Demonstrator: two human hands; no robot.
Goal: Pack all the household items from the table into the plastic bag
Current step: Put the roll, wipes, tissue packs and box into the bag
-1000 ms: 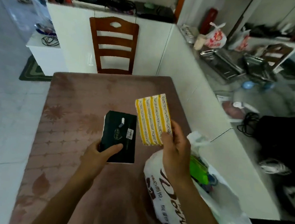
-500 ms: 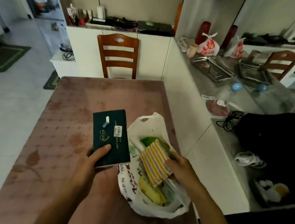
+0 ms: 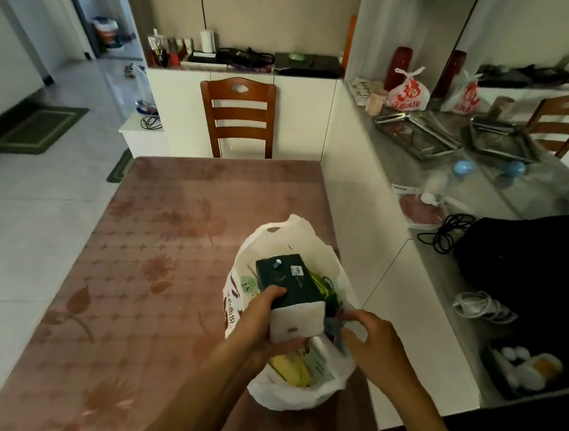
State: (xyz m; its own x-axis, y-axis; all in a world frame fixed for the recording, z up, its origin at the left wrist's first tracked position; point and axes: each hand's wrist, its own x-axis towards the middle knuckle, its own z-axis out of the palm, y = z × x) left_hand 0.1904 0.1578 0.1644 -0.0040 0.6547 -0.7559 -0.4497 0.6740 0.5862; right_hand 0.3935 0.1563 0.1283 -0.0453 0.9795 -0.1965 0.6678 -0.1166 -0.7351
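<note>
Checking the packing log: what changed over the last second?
The left hand carried the dark green pack from above the table into the plastic bag's mouth, still gripping it. The right hand put the yellow striped pack into the bag and let go; it now holds the bag's rim. The pack is no longer clearly visible. Bag and table stayed put.
</note>
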